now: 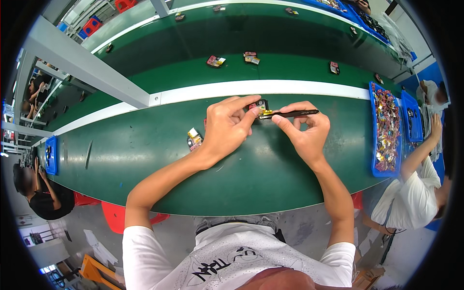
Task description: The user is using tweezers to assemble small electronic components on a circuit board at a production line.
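Observation:
Above the green tabletop, near its far edge, my left hand [227, 124] pinches a small black-framed electronic part [262, 103] with yellow and silver pieces on it. Black tweezers [297, 113] lie between the thumb and fingers of my right hand [309, 134]. Their tips reach the yellow area of the part; whether they grip anything there is too small to tell. Left of my left wrist rests another small part [194, 140], white, yellow and dark. A reddish piece shows partly behind my left hand.
A blue tray [373, 130] heaped with small colourful parts stands at the right. Beyond the white rail [270, 87], several small parts lie on a green belt [169, 75]. A thin metal strip [88, 154] lies at left. People sit at both sides; a grey post [92, 65] rises left.

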`<state>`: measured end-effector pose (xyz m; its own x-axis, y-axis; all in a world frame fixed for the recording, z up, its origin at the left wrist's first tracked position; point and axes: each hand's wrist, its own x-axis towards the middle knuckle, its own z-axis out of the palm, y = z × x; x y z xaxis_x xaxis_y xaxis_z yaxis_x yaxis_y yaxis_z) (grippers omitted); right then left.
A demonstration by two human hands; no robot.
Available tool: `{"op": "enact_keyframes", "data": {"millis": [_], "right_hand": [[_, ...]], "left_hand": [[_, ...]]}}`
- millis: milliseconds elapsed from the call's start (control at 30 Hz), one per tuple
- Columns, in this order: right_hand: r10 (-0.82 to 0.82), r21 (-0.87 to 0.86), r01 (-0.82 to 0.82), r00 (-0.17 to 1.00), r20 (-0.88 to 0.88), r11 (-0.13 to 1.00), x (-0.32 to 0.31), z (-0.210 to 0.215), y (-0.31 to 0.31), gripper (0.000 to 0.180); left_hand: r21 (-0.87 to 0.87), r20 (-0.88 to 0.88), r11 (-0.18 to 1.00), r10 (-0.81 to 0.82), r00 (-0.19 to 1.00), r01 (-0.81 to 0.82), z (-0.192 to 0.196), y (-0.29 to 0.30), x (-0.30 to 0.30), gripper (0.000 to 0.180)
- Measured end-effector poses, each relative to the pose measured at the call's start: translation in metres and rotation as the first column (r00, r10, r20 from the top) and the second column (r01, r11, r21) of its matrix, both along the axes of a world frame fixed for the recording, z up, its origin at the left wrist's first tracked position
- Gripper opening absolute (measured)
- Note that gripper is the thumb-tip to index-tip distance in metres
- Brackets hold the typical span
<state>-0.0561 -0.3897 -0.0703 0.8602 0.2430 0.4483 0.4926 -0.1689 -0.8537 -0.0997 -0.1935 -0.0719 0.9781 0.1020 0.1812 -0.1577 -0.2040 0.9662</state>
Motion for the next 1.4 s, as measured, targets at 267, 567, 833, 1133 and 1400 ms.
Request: {"op": "enact_keyframes", "data": {"millis": [267, 567, 833, 1133, 1400], "right_hand": [[0.034, 0.082, -0.017, 0.976, -0.215, 0.996, 0.004, 0.002, -0.009, 0.017], [0.157, 0.252, -0.037, 0.865, -0.477, 0.967, 0.011, 0.002, -0.023, 0.017], [0.163, 0.275, -0.025, 0.854, -0.493, 0.961, 0.012, 0.006, -0.03, 0.016], [0.157, 0.263, -0.028, 0.861, -0.484, 0.964, 0.017, 0.002, -0.04, 0.017], [0.103, 0.202, -0.048, 0.958, -0.268, 0.978, 0.017, -0.003, -0.049, 0.016]], "left_hand": [[0.0, 0.034, 1.0, -0.011, 0.999, 0.011, -0.003, -0.01, 0.001, 0.027], [0.08, 0.19, 0.997, -0.022, 0.982, 0.007, -0.009, -0.021, 0.004, 0.029], [0.119, 0.238, 0.993, -0.027, 0.971, -0.002, -0.011, -0.03, 0.006, 0.03], [0.056, 0.136, 0.996, -0.071, 0.988, 0.064, -0.011, -0.035, 0.011, 0.03], [-0.338, -0.064, 0.923, -0.217, 0.974, 0.183, -0.008, -0.04, 0.019, 0.035]]}}
